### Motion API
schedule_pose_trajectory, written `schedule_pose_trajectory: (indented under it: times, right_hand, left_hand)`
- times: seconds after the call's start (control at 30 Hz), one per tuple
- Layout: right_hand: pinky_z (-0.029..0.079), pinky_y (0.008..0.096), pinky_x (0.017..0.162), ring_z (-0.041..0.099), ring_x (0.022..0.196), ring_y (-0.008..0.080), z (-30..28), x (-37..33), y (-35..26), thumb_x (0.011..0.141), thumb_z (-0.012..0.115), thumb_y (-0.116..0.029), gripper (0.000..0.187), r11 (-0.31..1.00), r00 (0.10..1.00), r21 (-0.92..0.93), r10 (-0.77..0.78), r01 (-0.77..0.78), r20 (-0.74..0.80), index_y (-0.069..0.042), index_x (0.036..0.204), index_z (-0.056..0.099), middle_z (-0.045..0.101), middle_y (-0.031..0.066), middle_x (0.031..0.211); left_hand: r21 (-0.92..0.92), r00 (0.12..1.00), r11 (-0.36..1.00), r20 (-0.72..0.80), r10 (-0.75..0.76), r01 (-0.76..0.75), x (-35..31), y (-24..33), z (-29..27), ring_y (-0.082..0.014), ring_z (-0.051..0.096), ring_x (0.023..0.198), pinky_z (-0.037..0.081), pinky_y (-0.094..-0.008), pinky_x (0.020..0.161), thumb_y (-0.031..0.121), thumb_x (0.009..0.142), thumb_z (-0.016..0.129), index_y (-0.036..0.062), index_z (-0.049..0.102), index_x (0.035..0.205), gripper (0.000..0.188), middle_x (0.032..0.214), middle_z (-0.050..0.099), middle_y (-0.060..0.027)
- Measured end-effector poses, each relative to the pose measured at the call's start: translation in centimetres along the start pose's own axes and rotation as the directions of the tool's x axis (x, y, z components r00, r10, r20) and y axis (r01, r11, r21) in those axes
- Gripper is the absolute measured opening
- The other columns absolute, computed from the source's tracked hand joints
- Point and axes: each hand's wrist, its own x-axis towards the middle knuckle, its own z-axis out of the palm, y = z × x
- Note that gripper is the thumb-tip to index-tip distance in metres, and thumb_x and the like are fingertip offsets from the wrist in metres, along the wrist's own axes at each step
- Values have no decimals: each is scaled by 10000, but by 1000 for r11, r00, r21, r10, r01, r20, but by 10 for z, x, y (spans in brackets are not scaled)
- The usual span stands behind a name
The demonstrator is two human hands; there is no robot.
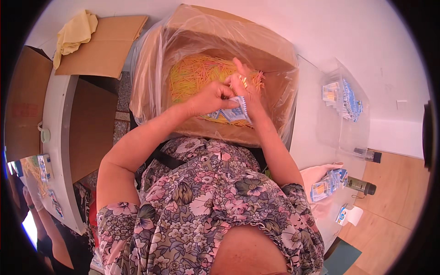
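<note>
Over the box (270,57), both hands are held close together; the packet (234,111) is pinched by the left hand (214,97), with thumb and fingers closed on its edge; the packet is tilted, and its far end is set against the right wrist. By the right hand (247,89), which is partly curled with one finger raised, a small bunch (243,82) of sticks is gripped; only the pale ends are shown, so how many are held cannot be told.

The box is lined with a clear bag (143,87), which is draped over its walls; its floor is covered by loose sticks (197,75) in yellow, orange and pink, which are lain in all directions beneath the hands.

To the right, a clear bin (326,133) is stocked with filled packets (351,101); nearer the body, more packets are stacked on a pink cloth (321,210), beside which a dark-capped bottle (361,185) is laid. To the left, a yellow cloth (75,36) is draped on a cardboard sheet (98,52); a roll of tape (45,134) is seen by the white table (68,110); at the lower left, a co-worker's arm (54,233) is partly shown.
</note>
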Motion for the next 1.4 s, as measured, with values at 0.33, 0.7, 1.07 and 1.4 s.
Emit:
schedule_pose_trajectory:
  times: [0.33,0.7,1.07,1.4]
  right_hand:
    - [449,216,660,563,758,81,-42,-32,-23,798,691,-142,239,977,978,108,172,-185,118,-1,973,612,613,27,841]
    - [452,228,586,561,677,69,-49,-35,-15,872,587,-129,157,963,973,244,157,-112,-171,24,884,619,608,3,761]
    - [463,376,627,613,680,321,-33,-9,-29,864,548,-367,364,909,994,-417,68,-28,82,-6,812,562,616,157,698]
    - [443,276,549,555,594,106,-60,-4,-5,814,608,-180,169,887,995,-450,101,-102,-26,-12,822,599,586,98,632]
  left_hand:
    - [92,994,996,-112,1,9,-18,4,11,-104,589,735,462,-248,641,51,765,697,12,682,844,89,763,625,-39]
    - [16,985,997,-159,-66,69,-11,-10,18,-83,576,698,460,-225,625,67,779,689,21,699,873,105,724,606,-28]
    - [167,995,981,-35,-90,95,-12,-20,22,-92,587,738,469,-237,659,61,786,681,7,677,826,67,758,632,-45]
    - [-166,988,986,-150,-24,-1,-5,-23,27,-75,576,730,474,-216,680,57,842,616,-13,640,952,132,780,635,-4]
